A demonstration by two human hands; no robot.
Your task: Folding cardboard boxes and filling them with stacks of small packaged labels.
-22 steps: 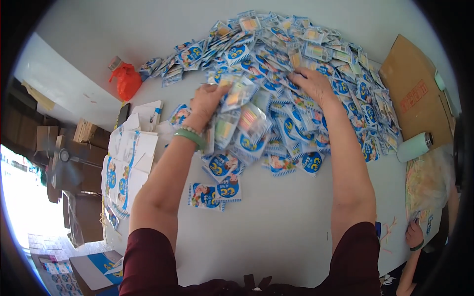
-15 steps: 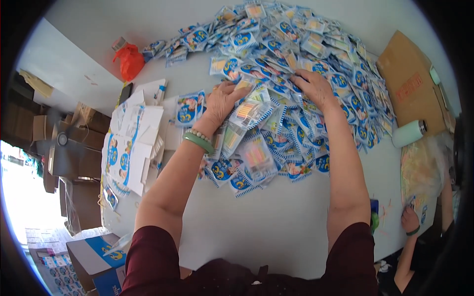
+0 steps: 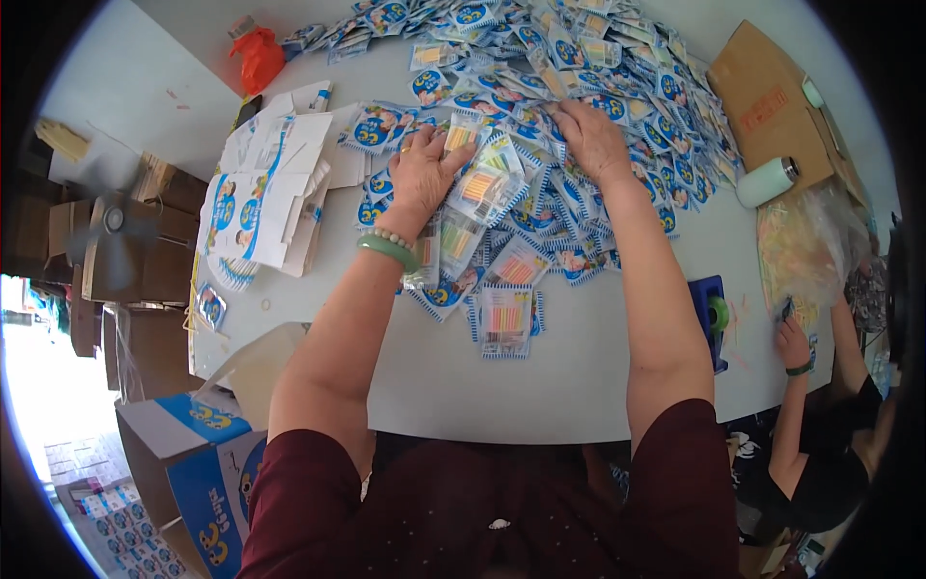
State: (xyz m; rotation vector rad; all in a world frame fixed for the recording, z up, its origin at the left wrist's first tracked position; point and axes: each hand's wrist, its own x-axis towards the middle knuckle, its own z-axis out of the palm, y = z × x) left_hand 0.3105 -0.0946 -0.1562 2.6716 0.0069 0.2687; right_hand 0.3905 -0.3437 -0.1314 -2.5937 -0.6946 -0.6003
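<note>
A big heap of small clear-and-blue packets (image 3: 571, 217) with coloured sticks inside covers the far and middle table. My left hand (image 3: 422, 181), wearing a bead bracelet and a green bangle, lies on packets at the heap's left side, fingers spread. On the right of the heap, my right hand (image 3: 593, 145) rests with fingers stretched over packets, its fingertips partly hidden among them. Between the hands lie several packets with the clear side up, one showing orange sticks (image 3: 479, 185). Closest to me is a packet of pink and yellow sticks (image 3: 506, 320), on top of another.
Flat white printed cartons (image 3: 253, 207) are stacked at left, below a red plastic bag (image 3: 257, 60). At right stand a cardboard box (image 3: 772, 106), a pale green bottle (image 3: 767, 183) and a blue tape dispenser (image 3: 709, 323). Another person's hand (image 3: 793, 343) is at the right edge.
The view has shifted, so the table sits higher in it. The pink-and-yellow packet now lies nearer me, apart from the heap's front. Both hands stay on the packets.
</note>
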